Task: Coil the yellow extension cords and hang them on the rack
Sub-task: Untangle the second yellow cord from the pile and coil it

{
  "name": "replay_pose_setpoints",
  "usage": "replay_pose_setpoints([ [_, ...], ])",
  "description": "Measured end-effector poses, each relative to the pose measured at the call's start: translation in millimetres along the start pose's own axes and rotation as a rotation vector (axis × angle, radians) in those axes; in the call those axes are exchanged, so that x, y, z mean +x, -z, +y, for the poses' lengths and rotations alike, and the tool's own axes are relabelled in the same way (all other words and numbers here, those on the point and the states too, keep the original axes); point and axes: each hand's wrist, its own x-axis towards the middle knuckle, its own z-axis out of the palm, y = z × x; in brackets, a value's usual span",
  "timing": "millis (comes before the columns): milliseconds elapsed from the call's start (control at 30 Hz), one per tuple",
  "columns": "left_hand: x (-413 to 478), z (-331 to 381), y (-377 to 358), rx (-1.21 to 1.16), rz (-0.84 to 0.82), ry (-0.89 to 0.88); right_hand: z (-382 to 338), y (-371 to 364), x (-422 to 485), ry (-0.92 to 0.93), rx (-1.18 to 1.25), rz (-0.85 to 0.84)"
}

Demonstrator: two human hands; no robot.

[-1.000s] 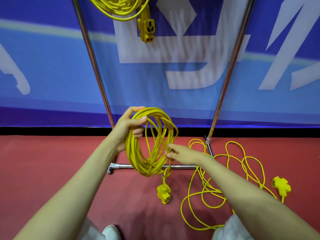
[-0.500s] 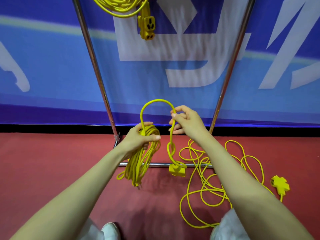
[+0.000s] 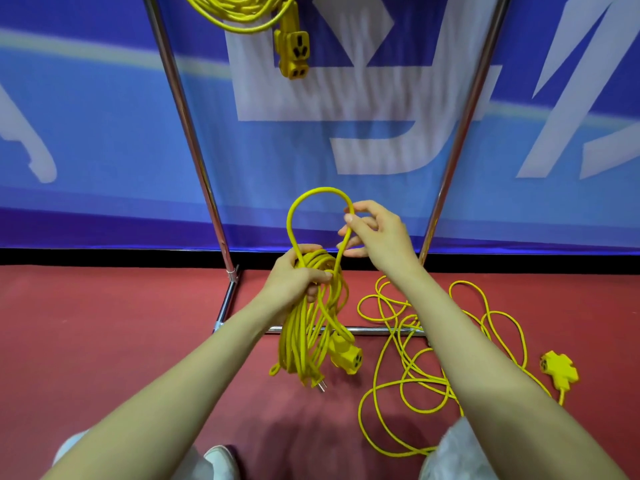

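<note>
Since a second ago right hand (image 3: 377,233) has lifted off the coil's side; it now pinches a free yellow cord loop (image 3: 320,190) arched overhead. left hand (image 3: 298,275) fists the neck of the bunched yellow extension-cord coil (image 3: 301,337), probably for a locking wrap. Nearby, second yellow cord (image 3: 410,355) sprawls on red floor (image 3: 138,323) beside chrome tube rack (image 3: 188,133); hung yellow coil (image 3: 242,15) already up.
</note>
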Motion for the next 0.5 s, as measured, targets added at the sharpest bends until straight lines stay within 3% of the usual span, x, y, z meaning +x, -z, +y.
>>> replay_pose_setpoints([
  [100, -3, 8, 3, -0.088, 0.000, -0.012, 2, -1, -1, -0.155, 0.070, -0.017],
  [167, -4, 14, 5, -0.137, -0.005, -0.016, 14, 0, -1, -0.199, -0.079, -0.072],
  [300, -6, 24, 13, -0.258, -0.064, -0.018, 45, 5, -8, -0.135, -0.649, -0.527],
  [367, -6, 29, 18, -0.300, -0.100, -0.026, 53, 0, -17, -0.157, -0.680, -0.650],
  [500, -7, 36, 27, -0.367, -0.139, -0.050, 58, -8, -23, -0.230, -0.594, -0.649],
])
